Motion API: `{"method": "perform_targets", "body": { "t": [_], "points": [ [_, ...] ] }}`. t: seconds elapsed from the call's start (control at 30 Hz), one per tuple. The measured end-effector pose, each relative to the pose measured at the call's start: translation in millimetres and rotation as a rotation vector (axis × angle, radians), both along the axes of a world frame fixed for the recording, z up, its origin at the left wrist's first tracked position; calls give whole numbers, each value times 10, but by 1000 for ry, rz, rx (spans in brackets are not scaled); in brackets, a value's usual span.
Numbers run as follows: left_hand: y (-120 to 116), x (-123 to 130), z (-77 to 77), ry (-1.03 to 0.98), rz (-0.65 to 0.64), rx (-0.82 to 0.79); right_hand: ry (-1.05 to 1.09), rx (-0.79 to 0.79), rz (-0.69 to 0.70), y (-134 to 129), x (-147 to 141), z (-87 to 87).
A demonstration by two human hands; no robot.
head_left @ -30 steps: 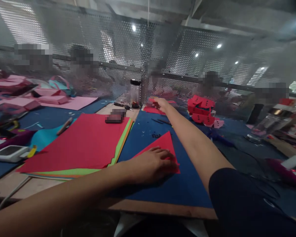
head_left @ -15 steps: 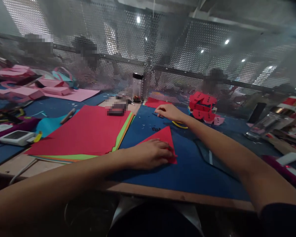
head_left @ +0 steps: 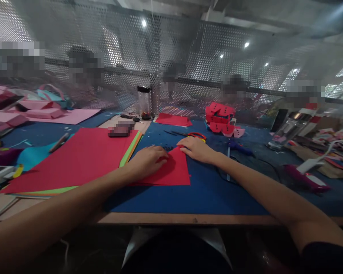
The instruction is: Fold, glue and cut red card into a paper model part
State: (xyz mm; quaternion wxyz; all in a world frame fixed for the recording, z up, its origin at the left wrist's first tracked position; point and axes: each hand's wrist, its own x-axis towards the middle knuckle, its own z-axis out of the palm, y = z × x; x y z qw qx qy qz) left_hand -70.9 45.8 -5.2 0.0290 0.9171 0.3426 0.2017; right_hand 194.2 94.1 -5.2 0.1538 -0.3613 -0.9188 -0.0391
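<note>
A folded triangle of red paper (head_left: pixel 175 169) lies on the blue mat in front of me. My left hand (head_left: pixel 148 161) rests on its left part, fingers spread loosely with the thumb apart. At the paper's upper corner, my right hand (head_left: pixel 198 149) has its fingertips and thumb closed on the edge. Just behind that hand lie scissors with red and yellow handles (head_left: pixel 197 135), partly hidden by it. To the left is a stack of coloured sheets, a red sheet (head_left: pixel 82 156) on top.
Red dotted paper pieces (head_left: pixel 221 120) stand at the back, near a small red paper pile (head_left: pixel 173 119). A blue glue gun (head_left: pixel 240 147) and a purple power strip (head_left: pixel 305 178) lie right. A clear bottle (head_left: pixel 288 131) stands there; a jar (head_left: pixel 144 102) stands before the mesh screen.
My right hand has come back from near the scissors to the red paper's upper corner. My left hand has shifted left and up on the paper. The view has turned slightly right.
</note>
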Motion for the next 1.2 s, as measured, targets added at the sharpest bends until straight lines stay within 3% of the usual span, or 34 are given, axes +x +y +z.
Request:
{"method": "perform_targets", "body": {
  "t": [0.33,0.47,0.8,1.2],
  "points": [
    [67,16,-70,-10,-178,-66,22,-58,-48,-119,66,85],
    [35,39,-68,-37,-253,-90,95,-107,-100,-122,-14,38],
    [11,77,-61,-35,-250,-118,204,-187,-216,29,-175,-87],
    [8,68,-34,-13,-208,-172,294,-299,-316,182,-21,-63]
  ]
}}
